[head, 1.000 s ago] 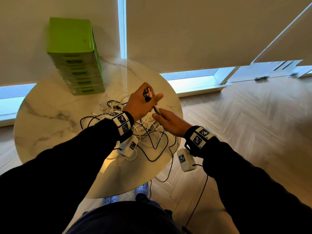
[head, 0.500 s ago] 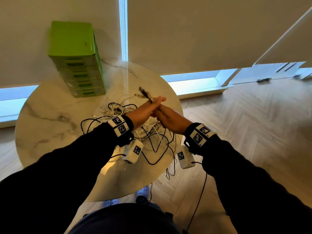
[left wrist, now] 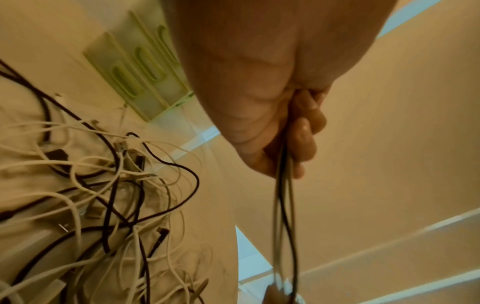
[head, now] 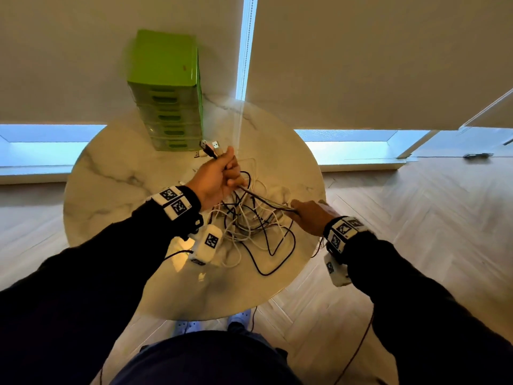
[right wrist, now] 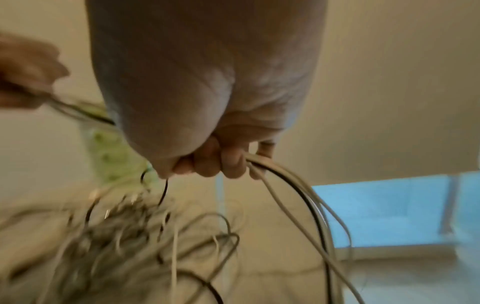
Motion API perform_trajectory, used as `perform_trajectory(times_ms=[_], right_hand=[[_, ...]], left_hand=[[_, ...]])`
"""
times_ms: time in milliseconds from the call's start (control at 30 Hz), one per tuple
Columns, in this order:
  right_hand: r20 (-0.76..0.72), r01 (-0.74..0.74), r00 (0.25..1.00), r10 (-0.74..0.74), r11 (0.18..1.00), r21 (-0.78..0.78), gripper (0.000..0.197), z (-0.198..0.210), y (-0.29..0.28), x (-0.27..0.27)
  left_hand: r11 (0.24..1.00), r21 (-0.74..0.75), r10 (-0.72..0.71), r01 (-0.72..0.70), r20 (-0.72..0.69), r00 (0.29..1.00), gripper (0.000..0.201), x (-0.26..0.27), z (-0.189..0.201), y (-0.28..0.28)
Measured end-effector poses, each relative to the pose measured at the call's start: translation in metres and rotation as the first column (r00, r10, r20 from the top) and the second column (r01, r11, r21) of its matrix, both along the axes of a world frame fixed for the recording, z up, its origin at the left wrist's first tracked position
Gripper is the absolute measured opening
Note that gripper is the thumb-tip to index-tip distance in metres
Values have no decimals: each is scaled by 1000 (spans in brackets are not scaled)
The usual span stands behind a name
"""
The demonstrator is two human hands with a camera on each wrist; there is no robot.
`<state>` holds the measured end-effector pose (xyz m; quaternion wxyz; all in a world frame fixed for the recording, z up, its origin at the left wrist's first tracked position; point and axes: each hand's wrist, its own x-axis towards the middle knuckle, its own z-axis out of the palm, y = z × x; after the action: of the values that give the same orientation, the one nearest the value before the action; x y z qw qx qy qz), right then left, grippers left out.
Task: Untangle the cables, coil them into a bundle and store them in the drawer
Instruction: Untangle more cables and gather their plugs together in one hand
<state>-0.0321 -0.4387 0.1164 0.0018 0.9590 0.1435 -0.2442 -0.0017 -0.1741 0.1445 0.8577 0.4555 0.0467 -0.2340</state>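
A tangle of black and white cables [head: 249, 226] lies on the round marble table [head: 111, 190]. My left hand [head: 219, 176] grips a bunch of cables, with their USB plugs [head: 209, 147] sticking out above the fist. The same strands [head: 266, 201] run taut down to my right hand [head: 311, 215], which grips them near the table's right edge. In the left wrist view the held cables [left wrist: 284, 205] hang from the curled fingers [left wrist: 303, 131]. The right wrist view shows fingers [right wrist: 228, 162] curled round white and black strands [right wrist: 298, 185]. A green drawer unit [head: 169, 93] stands at the table's far side, drawers closed.
Closed blinds [head: 361, 51] cover the windows behind the table. Wooden floor [head: 416, 232] lies to the right. My feet [head: 238, 319] show below the table's near edge. The cable pile [left wrist: 91, 195] spreads across the table's middle and right.
My hands, held together over the pile, have moved apart: the left rose toward the drawer unit with the plug ends, the right slid down and right along the strands.
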Motion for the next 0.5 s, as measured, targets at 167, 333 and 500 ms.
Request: perform_trajectory(times_ms=[167, 333, 500], right_hand=[[-179, -369, 912, 370, 929, 43, 36, -30, 54, -19], [-461, -369, 798, 389, 919, 137, 21, -30, 99, -5], [-464, -231, 816, 345, 930, 285, 28, -8, 111, 59]], left_hand=[[956, 117, 268, -267, 11, 963, 45, 7, -7, 28], [886, 316, 322, -338, 104, 941, 46, 13, -17, 54], [853, 384, 357, -353, 64, 932, 46, 20, -26, 69]])
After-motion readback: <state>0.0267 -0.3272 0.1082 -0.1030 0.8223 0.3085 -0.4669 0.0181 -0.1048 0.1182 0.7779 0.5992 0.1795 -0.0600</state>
